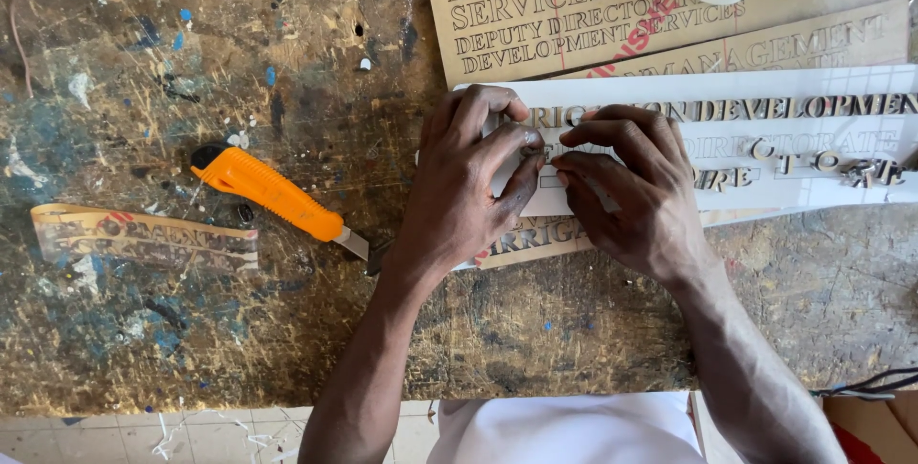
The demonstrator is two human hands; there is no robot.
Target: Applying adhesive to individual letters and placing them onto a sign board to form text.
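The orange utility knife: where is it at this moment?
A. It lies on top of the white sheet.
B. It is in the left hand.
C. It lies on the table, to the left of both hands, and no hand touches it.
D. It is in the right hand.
C. The orange utility knife lies on the paint-stained table, apart from the left hand and the right hand, whose fingertips meet on the white sheet.

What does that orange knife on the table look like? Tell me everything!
The orange knife is a box cutter with a long, bright orange plastic body and a black cap at its upper left end. A short silver blade sticks out at the lower right end. It lies flat and slanted on the paint-stained wooden table, left of the left hand. Neither hand touches it. A curled strip of cut sheet lies nearby to its lower left.
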